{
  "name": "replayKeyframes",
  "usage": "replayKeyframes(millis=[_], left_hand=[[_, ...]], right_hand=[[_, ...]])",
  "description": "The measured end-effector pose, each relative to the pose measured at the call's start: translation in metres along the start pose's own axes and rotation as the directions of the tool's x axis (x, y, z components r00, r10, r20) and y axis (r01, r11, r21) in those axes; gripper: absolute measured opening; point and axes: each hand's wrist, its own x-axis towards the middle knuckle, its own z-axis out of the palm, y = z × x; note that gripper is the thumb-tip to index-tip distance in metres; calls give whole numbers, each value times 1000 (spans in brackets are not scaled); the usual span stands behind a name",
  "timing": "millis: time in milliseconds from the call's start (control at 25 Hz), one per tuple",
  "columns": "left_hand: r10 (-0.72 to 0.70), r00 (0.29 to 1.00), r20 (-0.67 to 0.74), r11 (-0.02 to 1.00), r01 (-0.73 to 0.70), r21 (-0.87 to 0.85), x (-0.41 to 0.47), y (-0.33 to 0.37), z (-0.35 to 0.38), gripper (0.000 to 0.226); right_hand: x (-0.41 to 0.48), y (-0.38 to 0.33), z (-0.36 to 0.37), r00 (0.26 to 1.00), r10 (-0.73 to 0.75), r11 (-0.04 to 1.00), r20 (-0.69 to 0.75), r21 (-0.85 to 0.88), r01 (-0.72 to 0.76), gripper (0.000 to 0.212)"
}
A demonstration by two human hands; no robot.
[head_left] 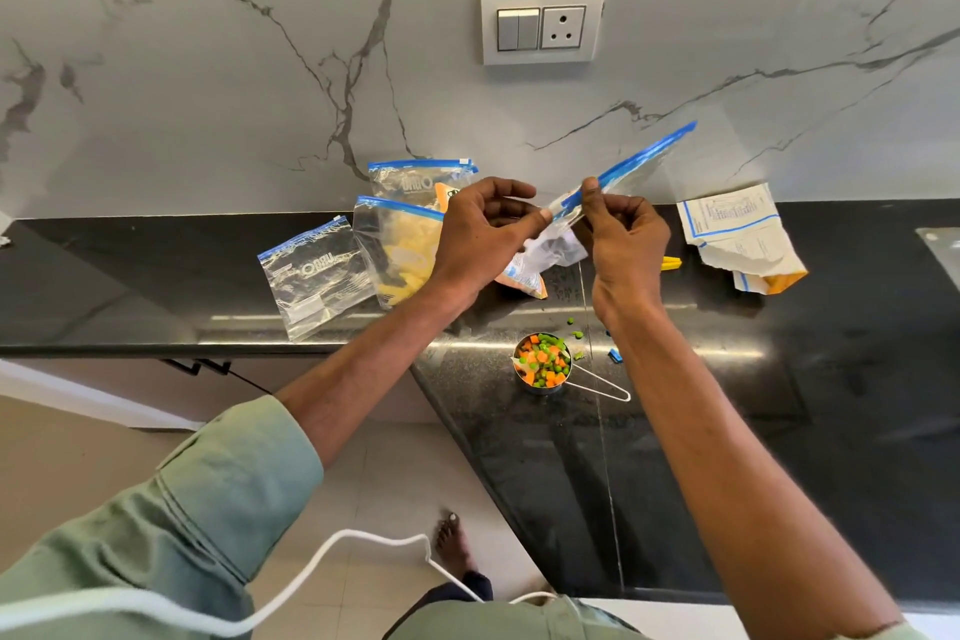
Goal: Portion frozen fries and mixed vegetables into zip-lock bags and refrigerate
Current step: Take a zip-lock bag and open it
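A metal measuring cup (540,387) heaped with mixed vegetables (543,361) stood on the black desk (727,431), a few peas scattered beside it. Above it, the left hand (483,234) and the right hand (626,244) each pinched the blue-striped mouth of an empty zip-lock bag (639,161) held in the air. Beyond lay a bag of fries (400,250), a flat empty bag (314,276) and, to the right, a torn packet (737,234).
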Motion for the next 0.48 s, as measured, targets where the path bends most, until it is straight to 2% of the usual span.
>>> replayKeyframes(millis=[40, 80, 120, 160, 200, 240, 280, 320, 400, 480], left_hand=[[8, 1000, -18, 1000, -8, 29, 1, 1, -1, 31], [36, 999, -23, 997, -34, 64, 2, 1, -3, 31], [86, 996, -11, 990, -84, 110, 4, 2, -4, 31], [153, 988, 15, 974, -153, 168, 5, 5, -5, 30], [221, 974, 51, 947, -227, 226, 5, 8, -6, 30], [277, 956, 92, 919, -292, 267, 6, 12, -6, 31], [317, 940, 129, 896, -341, 283, 7, 16, -7, 33], [338, 927, 160, 885, -371, 280, 8, 19, -8, 35], [351, 917, 190, 879, -392, 272, 9, 21, -10, 40], [356, 912, 202, 867, -403, 293, 8, 20, -14, 43]], right_hand=[[-3, 0, -3, 998, -58, 988, -3, -146, 57, 38], [-5, -2, -7, 980, -200, 917, -19, -355, 180, 48], [-6, -4, -10, 918, -395, 769, 27, -536, 347, 51], [-6, -8, -11, 808, -566, 590, 161, -605, 534, 46], [-5, -12, -10, 706, -627, 453, 330, -583, 674, 37], [-3, -16, -8, 650, -596, 405, 471, -522, 750, 27], [-2, -20, -5, 634, -537, 421, 556, -474, 773, 20], [1, -22, -5, 653, -482, 481, 584, -447, 754, 16], [5, -27, -6, 708, -412, 590, 573, -424, 687, 13], [7, -30, -11, 734, -366, 628, 572, -430, 648, 11]])
